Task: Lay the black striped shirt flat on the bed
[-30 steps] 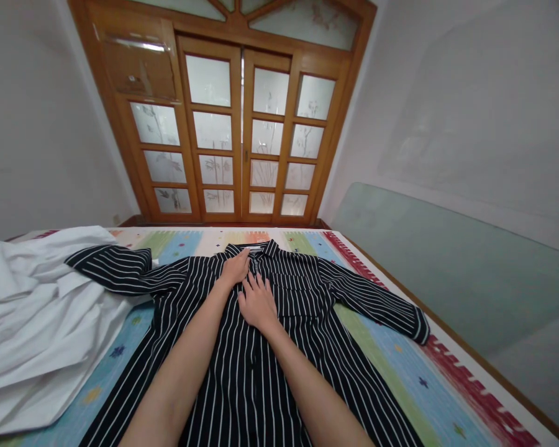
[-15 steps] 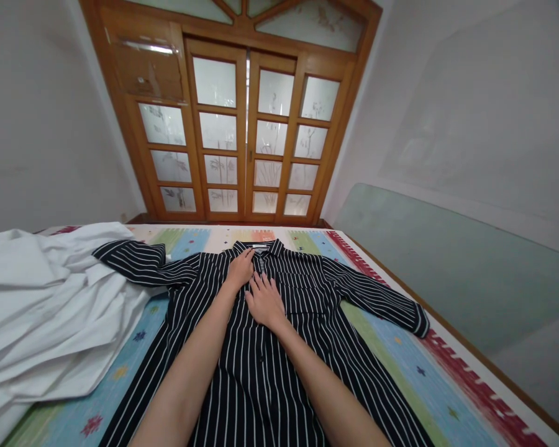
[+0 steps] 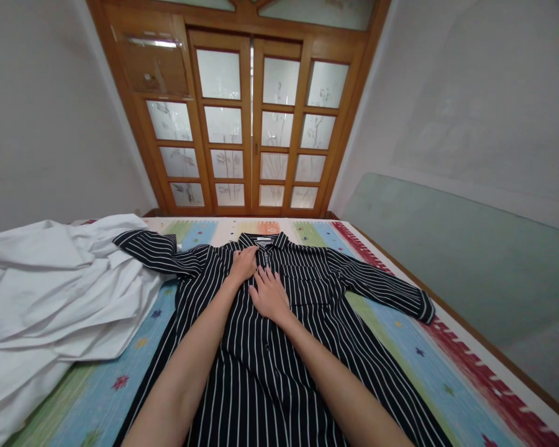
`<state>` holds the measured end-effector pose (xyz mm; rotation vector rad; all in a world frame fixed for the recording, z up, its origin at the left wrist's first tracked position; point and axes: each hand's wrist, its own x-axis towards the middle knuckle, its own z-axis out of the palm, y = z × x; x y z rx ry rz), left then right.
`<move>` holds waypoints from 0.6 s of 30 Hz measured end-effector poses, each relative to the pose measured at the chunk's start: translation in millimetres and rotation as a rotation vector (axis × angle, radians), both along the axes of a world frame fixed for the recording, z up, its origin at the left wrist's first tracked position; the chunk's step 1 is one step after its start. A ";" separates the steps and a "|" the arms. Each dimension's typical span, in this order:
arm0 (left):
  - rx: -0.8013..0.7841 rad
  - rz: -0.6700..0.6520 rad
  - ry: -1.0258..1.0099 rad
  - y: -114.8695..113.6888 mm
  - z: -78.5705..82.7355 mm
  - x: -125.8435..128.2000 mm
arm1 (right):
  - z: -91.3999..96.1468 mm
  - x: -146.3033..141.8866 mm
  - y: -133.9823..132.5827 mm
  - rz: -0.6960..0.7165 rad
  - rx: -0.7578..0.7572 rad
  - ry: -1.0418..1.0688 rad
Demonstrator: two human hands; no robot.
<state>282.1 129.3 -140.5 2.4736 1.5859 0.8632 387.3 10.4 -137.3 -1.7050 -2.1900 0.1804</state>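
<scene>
A black shirt with thin white stripes (image 3: 307, 347) lies spread face up on a bed, collar (image 3: 265, 239) toward the far end and both sleeves out to the sides. My left hand (image 3: 243, 264) rests just below the collar on the front placket, its fingers curled onto the cloth. Right beside it, a little nearer to me, my right hand (image 3: 270, 295) lies on the shirt's chest with its fingers stretched out flat toward the placket. Both forearms run over the shirt's front.
A crumpled white garment (image 3: 51, 292) lies on the left, under the shirt's left sleeve. The bed has a mat (image 3: 423, 372) with coloured stripes. A wooden door with frosted panes (image 3: 251, 124) stands beyond the bed, and a pale green padded panel (image 3: 470, 267) lines the right wall.
The view has shifted a little to the left and down, so more of the white garment shows. Both hands stay at the placket below the collar, with only small finger movements.
</scene>
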 end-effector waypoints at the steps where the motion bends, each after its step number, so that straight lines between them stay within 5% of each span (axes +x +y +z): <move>1: 0.007 0.009 -0.034 3.3 -0.1 0.4 | 0.0 -0.2 -0.1 -0.003 0.003 0.009; 7: 0.071 0.126 -0.202 25.7 -0.6 5.5 | -0.8 -0.5 1.4 -0.015 0.019 0.043; 18: -0.059 0.001 -0.046 32.2 -3.1 17.9 | -4.7 1.3 3.5 -0.007 0.062 0.078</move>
